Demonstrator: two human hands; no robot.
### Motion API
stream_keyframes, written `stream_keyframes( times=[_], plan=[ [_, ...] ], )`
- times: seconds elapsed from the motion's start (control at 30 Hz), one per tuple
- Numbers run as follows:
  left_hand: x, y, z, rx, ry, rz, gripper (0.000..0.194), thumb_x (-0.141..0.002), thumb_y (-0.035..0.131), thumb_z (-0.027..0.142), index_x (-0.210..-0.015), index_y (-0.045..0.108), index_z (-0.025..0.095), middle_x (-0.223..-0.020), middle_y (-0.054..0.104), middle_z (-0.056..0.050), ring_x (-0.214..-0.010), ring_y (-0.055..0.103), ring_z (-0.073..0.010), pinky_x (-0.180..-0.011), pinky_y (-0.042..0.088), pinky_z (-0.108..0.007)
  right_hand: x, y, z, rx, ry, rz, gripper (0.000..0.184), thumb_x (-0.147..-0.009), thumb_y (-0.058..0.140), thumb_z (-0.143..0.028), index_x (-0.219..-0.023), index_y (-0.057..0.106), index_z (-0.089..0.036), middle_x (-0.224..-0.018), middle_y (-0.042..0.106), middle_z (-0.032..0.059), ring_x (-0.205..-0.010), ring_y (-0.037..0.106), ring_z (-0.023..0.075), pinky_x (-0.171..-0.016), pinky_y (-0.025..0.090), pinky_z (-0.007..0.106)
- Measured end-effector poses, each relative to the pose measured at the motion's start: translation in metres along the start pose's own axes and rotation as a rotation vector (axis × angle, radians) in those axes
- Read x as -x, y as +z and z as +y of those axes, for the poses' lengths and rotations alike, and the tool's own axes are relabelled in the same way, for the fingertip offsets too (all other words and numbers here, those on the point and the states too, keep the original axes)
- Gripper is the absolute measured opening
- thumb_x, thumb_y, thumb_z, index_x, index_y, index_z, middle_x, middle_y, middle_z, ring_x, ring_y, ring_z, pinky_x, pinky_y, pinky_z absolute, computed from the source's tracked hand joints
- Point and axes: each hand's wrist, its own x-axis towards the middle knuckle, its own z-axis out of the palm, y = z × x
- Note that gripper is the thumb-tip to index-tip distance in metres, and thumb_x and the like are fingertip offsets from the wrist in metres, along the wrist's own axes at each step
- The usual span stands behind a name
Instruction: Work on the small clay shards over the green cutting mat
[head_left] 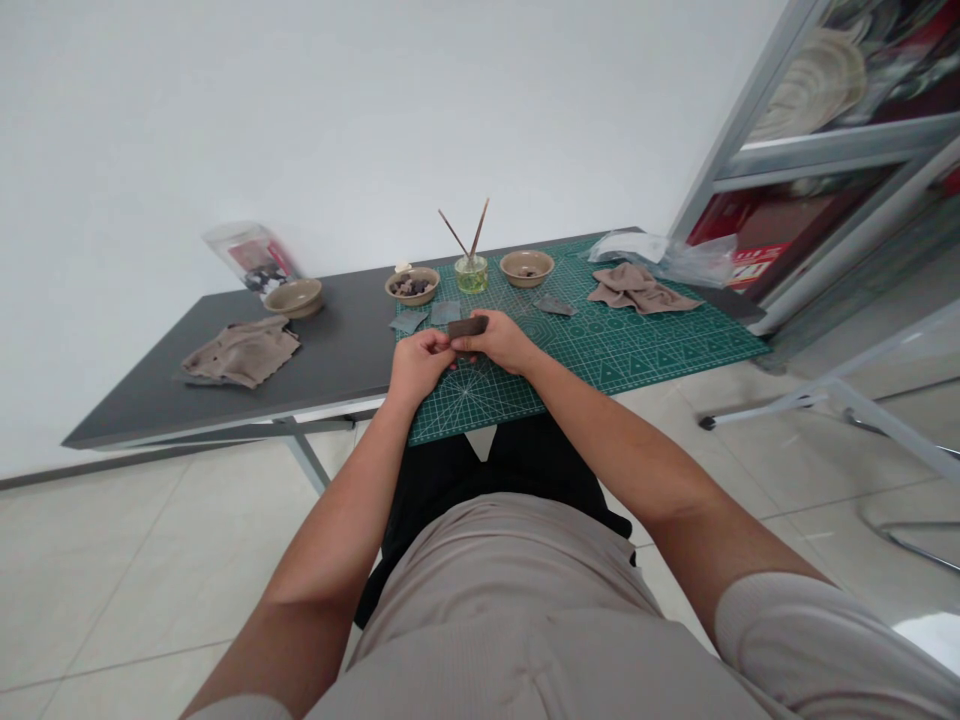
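Observation:
Both hands meet above the green cutting mat, close to its front left part. My right hand is closed round a dark brown rectangular piece, which looks like a folded bit of sandpaper. Right beside it, my left hand is closed in a pinch, its fingertips touching the right hand's. Whatever lies between the left fingers is too small or hidden to name. Just beyond the hands, grey sheet pieces lie on the mat, and another grey piece rests to the right.
Behind stand a bowl of small dark pieces, a glass jar with two thin sticks, and another bowl. A brown cloth and clear plastic bag lie right. Leftward are a bowl and another cloth.

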Motion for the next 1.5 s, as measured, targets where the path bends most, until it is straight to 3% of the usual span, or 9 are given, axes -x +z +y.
stream_keyframes(
  times=[0.27,0.4,0.5,0.7,0.83,1.03,1.17,1.33,1.5],
  plan=[
    [-0.002,-0.001,-0.003,0.184,-0.002,-0.046,0.019,-0.067,0.075,0.032,-0.074,0.067,0.016,-0.068,0.071,-0.002,-0.061,0.067,-0.0158,-0.060,0.052,-0.027,-0.001,-0.002,-0.002,-0.110,0.044,-0.004,0.046,-0.055,0.087,-0.043,-0.077,0.059,-0.014,-0.065,0.063,-0.0008,-0.054,0.057,0.0104,-0.048,0.045,0.022],
    [-0.001,-0.001,-0.003,-0.014,0.034,-0.006,0.005,-0.069,0.068,0.022,-0.067,0.065,0.018,-0.061,0.068,0.002,-0.059,0.064,-0.0131,-0.058,0.049,-0.023,-0.001,-0.001,-0.003,-0.078,0.017,-0.020,0.044,-0.052,0.089,-0.037,-0.071,0.055,-0.016,-0.061,0.060,-0.0035,-0.053,0.054,0.0096,-0.048,0.044,0.022],
    [0.001,0.000,0.001,-0.132,0.062,0.015,0.006,-0.069,0.065,0.017,-0.062,0.064,0.018,-0.056,0.065,0.004,-0.057,0.062,-0.0115,-0.057,0.047,-0.022,-0.001,0.000,-0.003,-0.036,0.009,-0.027,0.043,-0.053,0.089,-0.037,-0.070,0.055,-0.016,-0.059,0.059,-0.0038,-0.053,0.054,0.0095,-0.048,0.042,0.022],
    [-0.001,0.000,0.004,0.188,0.003,-0.052,0.015,-0.067,0.074,0.029,-0.071,0.065,0.017,-0.069,0.072,-0.001,-0.061,0.067,-0.0151,-0.061,0.057,-0.028,-0.002,-0.004,-0.002,-0.085,0.015,-0.033,0.044,-0.058,0.086,-0.044,-0.076,0.059,-0.015,-0.063,0.061,-0.0021,-0.053,0.053,0.0090,-0.046,0.040,0.021],
    [-0.003,-0.001,0.000,0.301,-0.007,-0.070,0.023,-0.064,0.078,0.031,-0.073,0.064,0.015,-0.068,0.070,-0.002,-0.060,0.067,-0.0153,-0.061,0.060,-0.031,-0.003,-0.005,-0.001,-0.122,0.034,-0.027,0.046,-0.057,0.087,-0.044,-0.077,0.058,-0.015,-0.061,0.059,-0.0033,-0.052,0.054,0.0089,-0.045,0.039,0.020],
    [-0.007,-0.001,-0.009,0.353,0.010,0.049,0.024,-0.063,0.078,0.029,-0.076,0.063,0.016,-0.062,0.063,0.003,-0.053,0.061,-0.0116,-0.056,0.058,-0.029,-0.005,-0.006,0.000,-0.172,0.051,0.059,0.049,-0.052,0.089,-0.041,-0.076,0.053,-0.017,-0.064,0.060,-0.0045,-0.054,0.057,0.0090,-0.046,0.041,0.020],
    [-0.009,0.002,-0.011,0.262,0.096,0.102,0.022,-0.066,0.075,0.028,-0.081,0.063,0.017,-0.075,0.066,0.001,-0.064,0.062,-0.0112,-0.063,0.055,-0.027,-0.004,-0.006,0.001,-0.188,0.032,0.053,0.050,-0.056,0.087,-0.043,-0.083,0.055,-0.017,-0.072,0.064,-0.0021,-0.060,0.062,0.0112,-0.049,0.045,0.021],
    [-0.005,0.002,-0.007,0.035,0.087,0.124,0.014,-0.071,0.069,0.026,-0.082,0.066,0.018,-0.065,0.060,0.003,-0.058,0.054,-0.0098,-0.059,0.045,-0.023,-0.002,-0.003,-0.001,-0.185,0.024,0.059,0.047,-0.059,0.085,-0.041,-0.087,0.057,-0.016,-0.072,0.065,-0.0015,-0.059,0.061,0.0112,-0.048,0.045,0.021],
    [-0.004,0.000,-0.003,-0.181,0.169,0.128,0.015,-0.075,0.062,0.018,-0.086,0.071,0.019,-0.073,0.063,0.000,-0.066,0.056,-0.0126,-0.068,0.046,-0.024,-0.001,-0.001,-0.002,-0.120,0.030,0.061,0.042,-0.060,0.083,-0.039,-0.084,0.060,-0.015,-0.071,0.065,-0.0005,-0.059,0.060,0.0117,-0.046,0.044,0.021]
  ],
)
